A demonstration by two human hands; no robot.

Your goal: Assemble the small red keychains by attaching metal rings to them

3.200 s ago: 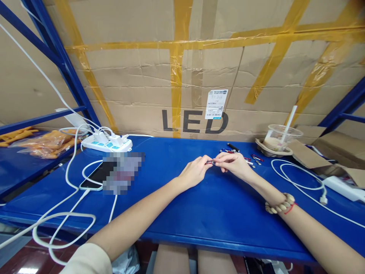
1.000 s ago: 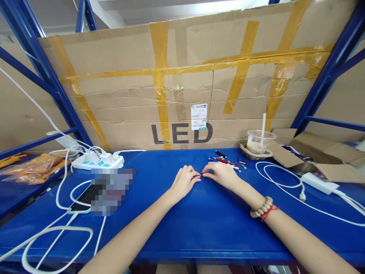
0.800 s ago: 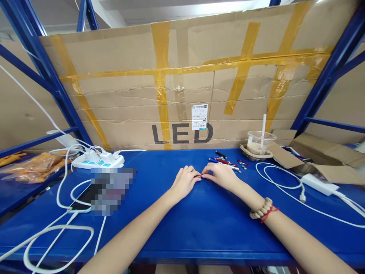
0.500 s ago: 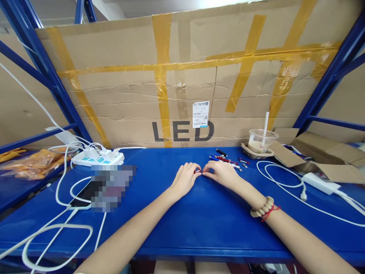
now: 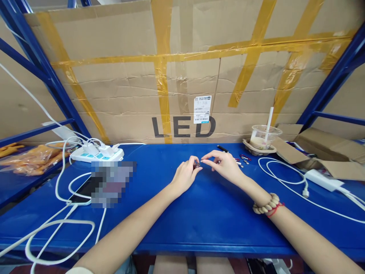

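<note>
Over the middle of the blue tabletop (image 5: pixel 182 217), my left hand (image 5: pixel 185 173) is closed around a small dark-red piece (image 5: pixel 196 165), mostly hidden by the fingers. One round end of it shows between thumb and forefinger. Just to its right, my right hand (image 5: pixel 224 164) has thumb and forefinger pinched close together. Whatever lies in that pinch is too small to make out. The fingertips of the two hands are slightly apart. Behind my right hand lie a black pen-like stick (image 5: pixel 222 148) and small red and silver pieces (image 5: pixel 244 157), partly covered by the hand.
A plastic cup with a straw (image 5: pixel 264 137) stands in a cardboard holder at the back right, near an open carton (image 5: pixel 327 152). White cables and an adapter (image 5: pixel 323 179) lie right. On the left are a power strip (image 5: pixel 97 153), a phone (image 5: pixel 84 190) and looped cables.
My right hand has drawn a little away from the left, opening a small gap between them. The left hand has turned, so the piece's round end shows. The view has tilted slightly.
</note>
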